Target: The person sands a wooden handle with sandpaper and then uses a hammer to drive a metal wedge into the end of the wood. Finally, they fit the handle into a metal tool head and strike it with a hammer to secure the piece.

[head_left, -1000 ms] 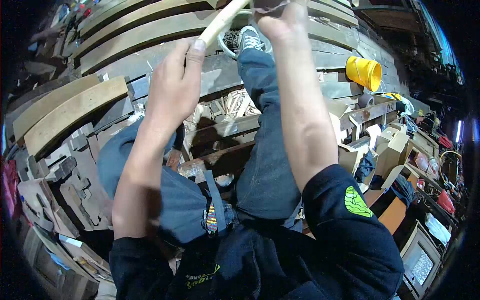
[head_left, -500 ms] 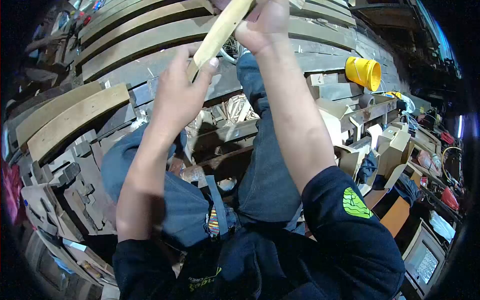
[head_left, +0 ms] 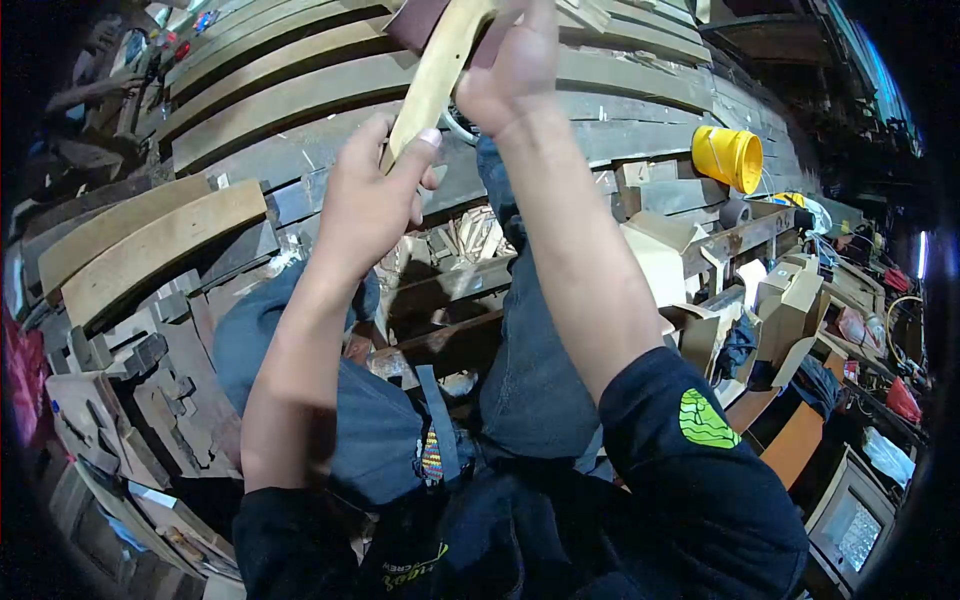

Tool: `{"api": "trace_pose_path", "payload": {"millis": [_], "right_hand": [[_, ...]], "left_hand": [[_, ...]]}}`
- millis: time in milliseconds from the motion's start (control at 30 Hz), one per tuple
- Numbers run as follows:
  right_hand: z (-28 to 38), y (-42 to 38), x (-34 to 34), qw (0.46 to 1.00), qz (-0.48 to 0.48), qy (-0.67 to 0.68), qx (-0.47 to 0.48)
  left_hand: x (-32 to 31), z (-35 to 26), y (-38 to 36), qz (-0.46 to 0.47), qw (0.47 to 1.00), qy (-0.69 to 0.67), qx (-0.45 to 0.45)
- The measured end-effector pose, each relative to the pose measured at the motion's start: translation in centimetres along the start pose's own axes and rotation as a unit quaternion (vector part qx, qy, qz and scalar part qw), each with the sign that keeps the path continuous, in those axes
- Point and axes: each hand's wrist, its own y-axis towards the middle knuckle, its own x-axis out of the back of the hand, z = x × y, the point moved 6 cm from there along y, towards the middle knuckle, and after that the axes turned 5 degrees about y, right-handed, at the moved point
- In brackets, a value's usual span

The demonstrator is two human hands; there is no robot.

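Note:
A pale, slender wooden piece (head_left: 437,75) with small dark holes slants up to the top edge of the view. My left hand (head_left: 375,190) grips its lower end between thumb and fingers. Around its upper part, a dark reddish-brown sheet, perhaps sandpaper, (head_left: 414,24) shows on both sides of the wood. My right hand (head_left: 510,75) is closed on this sheet at the right of the wood, its fingers blurred and partly cut off by the top edge.
Long wooden slats (head_left: 300,90) run across the front. Two curved boards (head_left: 165,250) lie at the left. A yellow bucket (head_left: 727,159) rests on its side at the right, above open cardboard boxes (head_left: 790,300). Wood scraps (head_left: 480,235) lie between the knees.
My right hand has shifted slightly left. More of the reddish-brown sheet shows left of the wood. My left hand keeps its hold on the lower end.

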Motion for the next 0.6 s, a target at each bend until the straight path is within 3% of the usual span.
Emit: {"api": "trace_pose_path", "payload": {"millis": [67,133,200,233,267,333,400,467,600], "right_hand": [[-0.7,-0.3,-0.7,0.999,-0.011,0.042,-0.006],[-0.9,-0.5,-0.7,0.993,-0.087,0.077,0.008],[-1.2,-0.4,-0.1,0.995,-0.081,0.063,-0.002],[-1.3,-0.5,-0.3,0.992,-0.099,0.077,-0.015],[-1.3,-0.3,-0.4,0.992,-0.098,0.078,-0.012],[-1.6,-0.2,-0.2,0.989,-0.118,0.091,0.009],[-2.0,-0.1,0.0,0.988,-0.138,0.07,0.001],[-2.0,0.5,-0.5,0.996,-0.073,0.05,0.028],[-2.7,1.0,0.0,1.0,-0.02,-0.004,0.014]], "left_hand": [[0.0,-0.1,0.1,0.011,0.998,-0.051,0.036],[0.2,0.1,0.1,0.009,0.996,-0.075,0.048],[1.2,-0.2,0.2,-0.065,0.996,-0.056,-0.03],[1.9,-0.5,0.0,-0.067,0.997,0.029,-0.019],[2.1,-0.4,0.0,-0.066,0.997,0.031,-0.021],[3.0,-1.9,-0.9,-0.194,0.946,0.217,-0.142],[2.9,-1.6,-0.9,-0.171,0.948,0.249,-0.096],[2.3,-2.6,-1.1,-0.176,0.919,0.299,-0.185],[1.2,-3.5,-1.7,-0.16,0.891,0.329,-0.27]]}}
